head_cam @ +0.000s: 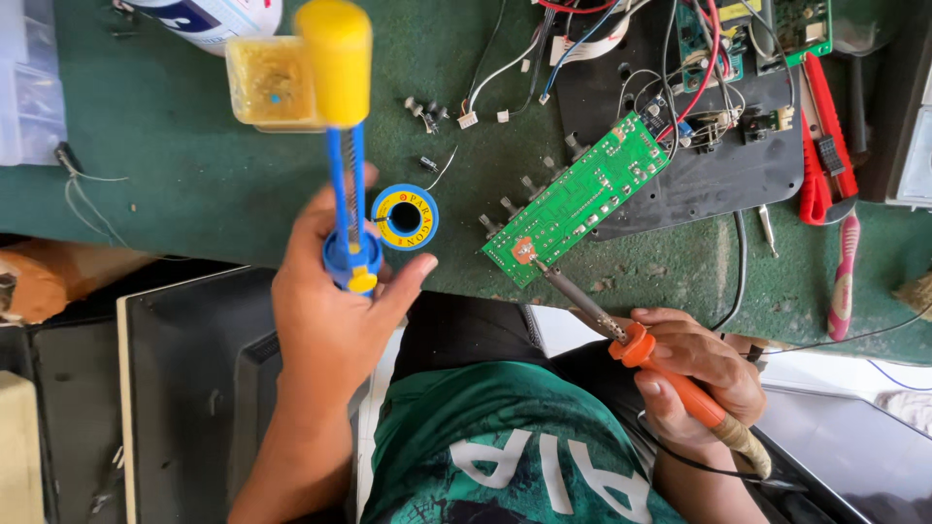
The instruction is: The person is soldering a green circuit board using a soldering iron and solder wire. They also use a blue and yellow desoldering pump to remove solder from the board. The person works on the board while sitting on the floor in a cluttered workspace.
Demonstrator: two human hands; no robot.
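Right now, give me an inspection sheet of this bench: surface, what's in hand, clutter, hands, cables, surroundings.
Surface: green mat, worn and speckled.
Job's things: green circuit board; soldering iron, tip on the board's near corner; blue and yellow desoldering pump.
Clutter: solder spool, flux tub, red cutter, pink toothbrush, loose small parts.
Hands: left hand holds the pump upright; right hand grips the iron.
Cables: coloured wires by the black panel; iron's cord trails off.
Surroundings: dark casing beside the lap.
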